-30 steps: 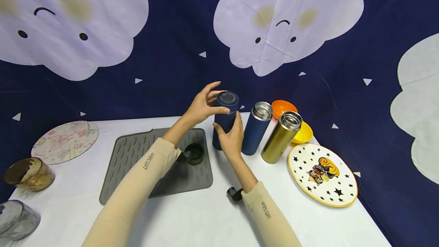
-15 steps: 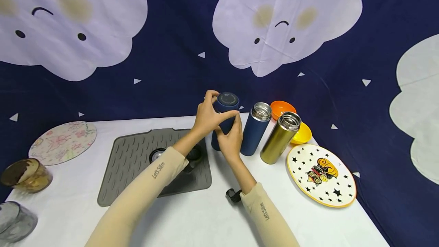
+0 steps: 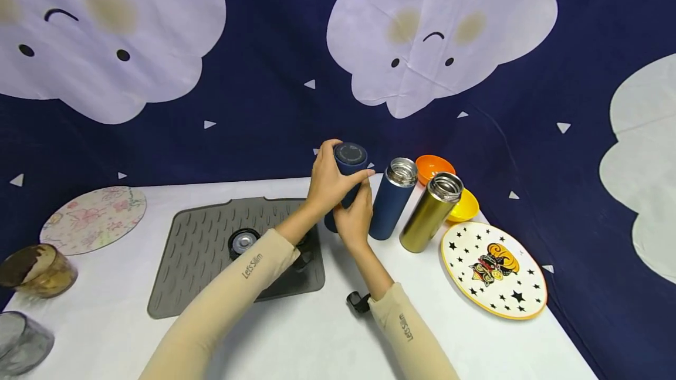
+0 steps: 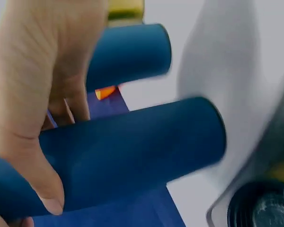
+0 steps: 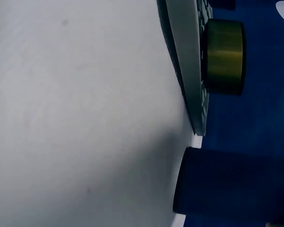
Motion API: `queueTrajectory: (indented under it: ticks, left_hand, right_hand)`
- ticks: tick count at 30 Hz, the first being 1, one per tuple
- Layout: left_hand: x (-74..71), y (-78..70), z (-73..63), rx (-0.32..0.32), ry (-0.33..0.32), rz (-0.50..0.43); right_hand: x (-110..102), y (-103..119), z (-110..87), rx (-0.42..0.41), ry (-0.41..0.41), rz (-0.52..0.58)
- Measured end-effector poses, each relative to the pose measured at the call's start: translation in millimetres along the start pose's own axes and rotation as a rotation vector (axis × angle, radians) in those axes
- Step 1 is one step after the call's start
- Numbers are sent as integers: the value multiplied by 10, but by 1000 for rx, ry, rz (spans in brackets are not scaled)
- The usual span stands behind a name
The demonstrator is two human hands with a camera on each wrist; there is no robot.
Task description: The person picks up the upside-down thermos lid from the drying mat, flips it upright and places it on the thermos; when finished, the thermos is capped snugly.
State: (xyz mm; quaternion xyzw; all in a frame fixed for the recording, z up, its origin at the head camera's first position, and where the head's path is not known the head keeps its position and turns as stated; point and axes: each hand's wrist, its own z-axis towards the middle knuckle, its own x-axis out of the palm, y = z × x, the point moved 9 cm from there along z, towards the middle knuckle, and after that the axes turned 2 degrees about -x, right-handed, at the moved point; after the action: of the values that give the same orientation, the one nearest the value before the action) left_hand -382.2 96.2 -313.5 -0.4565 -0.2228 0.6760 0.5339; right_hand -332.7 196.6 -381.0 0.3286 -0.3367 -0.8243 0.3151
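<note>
A dark blue capped bottle (image 3: pixel 348 160) stands on the white table (image 3: pixel 296 333) beside the grey mat (image 3: pixel 200 251). My left hand (image 3: pixel 330 183) grips its top, fingers and thumb curled round the cap. My right hand (image 3: pixel 352 216) holds the bottle's body lower down from the front. In the left wrist view the thumb (image 4: pixel 28 156) lies across the blue bottle (image 4: pixel 132 151). The right wrist view shows only the bottle's base (image 5: pixel 232 187) and the mat's edge (image 5: pixel 184 61).
An open blue bottle (image 3: pixel 391 198) and an open gold bottle (image 3: pixel 430 213) stand just right. Behind them are an orange bowl (image 3: pixel 434 164) and a yellow bowl (image 3: pixel 467 207). A star plate (image 3: pixel 493 268) lies right. A cap (image 3: pixel 243 242) sits on the mat. Two glasses (image 3: pixel 37 268) stand far left.
My left hand went from spread fingers above the cap to a full grip round it. The left forearm shifted, uncovering a cap on the mat. The right hand stayed on the bottle.
</note>
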Motion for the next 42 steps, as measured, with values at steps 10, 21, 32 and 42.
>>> queueTrajectory:
  ticks: [10,21,32,42]
  left_hand:
    - [-107,290,138,-172,402,-283]
    - [6,137,132,-96,219,-279]
    - [-26,-16,105,-50,107,-74]
    - [-54,207,121,-179,444,-411]
  right_hand:
    - [38,16,36,9,17,25]
    - [5,7,-6,20,16,37]
    - [-20,0,19,15,7,26]
    - [32,3,17,1,48,59]
